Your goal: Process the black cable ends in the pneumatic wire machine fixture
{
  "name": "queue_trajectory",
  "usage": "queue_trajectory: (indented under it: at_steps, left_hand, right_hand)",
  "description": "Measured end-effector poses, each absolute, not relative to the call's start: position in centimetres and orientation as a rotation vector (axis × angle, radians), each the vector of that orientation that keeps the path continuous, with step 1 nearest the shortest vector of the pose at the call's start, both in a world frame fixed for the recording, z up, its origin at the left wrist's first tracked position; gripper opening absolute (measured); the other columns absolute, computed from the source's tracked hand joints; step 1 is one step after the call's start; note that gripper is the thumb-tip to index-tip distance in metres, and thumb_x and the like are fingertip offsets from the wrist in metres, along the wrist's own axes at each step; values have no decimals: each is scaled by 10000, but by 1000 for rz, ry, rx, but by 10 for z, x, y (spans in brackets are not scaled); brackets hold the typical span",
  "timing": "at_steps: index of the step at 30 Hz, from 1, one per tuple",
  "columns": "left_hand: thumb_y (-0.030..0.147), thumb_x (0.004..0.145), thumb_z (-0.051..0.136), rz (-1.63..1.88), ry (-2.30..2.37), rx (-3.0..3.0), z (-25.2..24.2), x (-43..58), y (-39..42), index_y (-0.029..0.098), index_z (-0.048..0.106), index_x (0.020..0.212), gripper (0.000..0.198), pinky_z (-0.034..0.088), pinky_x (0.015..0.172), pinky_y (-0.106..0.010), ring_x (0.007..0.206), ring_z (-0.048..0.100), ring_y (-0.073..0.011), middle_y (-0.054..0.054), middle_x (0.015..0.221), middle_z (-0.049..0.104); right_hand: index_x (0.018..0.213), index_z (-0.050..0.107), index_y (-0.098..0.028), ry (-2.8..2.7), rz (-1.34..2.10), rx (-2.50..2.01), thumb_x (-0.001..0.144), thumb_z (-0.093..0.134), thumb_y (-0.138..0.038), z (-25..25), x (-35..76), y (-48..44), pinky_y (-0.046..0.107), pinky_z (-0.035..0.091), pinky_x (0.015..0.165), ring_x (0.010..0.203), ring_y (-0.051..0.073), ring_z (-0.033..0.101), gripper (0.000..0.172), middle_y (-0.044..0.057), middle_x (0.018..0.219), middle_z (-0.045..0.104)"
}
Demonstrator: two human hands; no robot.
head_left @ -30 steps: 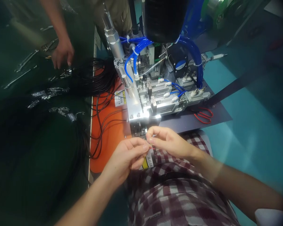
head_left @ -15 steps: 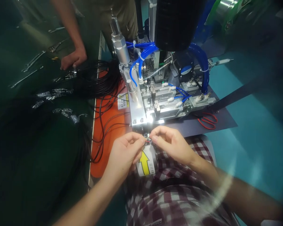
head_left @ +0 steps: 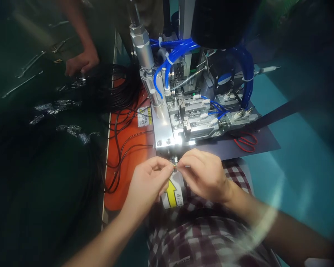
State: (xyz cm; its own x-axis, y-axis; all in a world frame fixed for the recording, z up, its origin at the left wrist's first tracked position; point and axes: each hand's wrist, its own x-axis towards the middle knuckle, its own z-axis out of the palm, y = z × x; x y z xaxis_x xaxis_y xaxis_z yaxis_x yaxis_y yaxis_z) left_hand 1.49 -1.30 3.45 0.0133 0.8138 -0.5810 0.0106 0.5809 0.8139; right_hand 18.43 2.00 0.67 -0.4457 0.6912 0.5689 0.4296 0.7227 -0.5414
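Thin coloured wires [head_left: 175, 167] show between my fingertips, just in front of the metal machine [head_left: 163, 128]. My left hand [head_left: 149, 180] pinches them from the left, thumb against forefinger. From the right, my right hand [head_left: 204, 174] closes on the same wires with its fingers curled in. Most of the wires are hidden by the fingers. Below the pinch is a white label with a yellow arrow [head_left: 171, 194], partly covered by my left hand.
Black cables [head_left: 119, 92] lie in a bundle over the orange surface [head_left: 122, 185]. Red-handled scissors [head_left: 246, 142] rest right of the machine. Blue air tubes [head_left: 180, 50] arch over it. Another person's hand [head_left: 82, 63] leans on the dark table at the far left, near loose metallic cable ends [head_left: 55, 107].
My right hand has turned and curled its fingers more, closing in on the wires beside my left fingertips. My left hand keeps its pinch. The view has shifted slightly.
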Motion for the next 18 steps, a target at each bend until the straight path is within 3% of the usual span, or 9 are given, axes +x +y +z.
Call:
queue_trajectory:
  at_steps: [7, 18]
  left_hand:
    - [410, 795, 667, 770, 1393, 684, 34, 18, -15, 183, 586, 768, 242, 226, 356, -174, 338, 261, -45, 87, 359, 362]
    - [301, 802, 673, 925, 1274, 643, 33, 23, -17, 152, 594, 750, 176, 240, 435, -171, 368, 295, -9, 76, 437, 433]
  right_hand:
    - [841, 580, -179, -2132, 360, -968, 896, 517, -147, 5, 182, 12, 296, 428, 628, 675, 164, 580, 90, 62, 776, 654]
    - [841, 512, -196, -1800, 852, -1122, 892, 488, -138, 2, 173, 3, 289, 413, 637, 698, 150, 516, 81, 23, 789, 533]
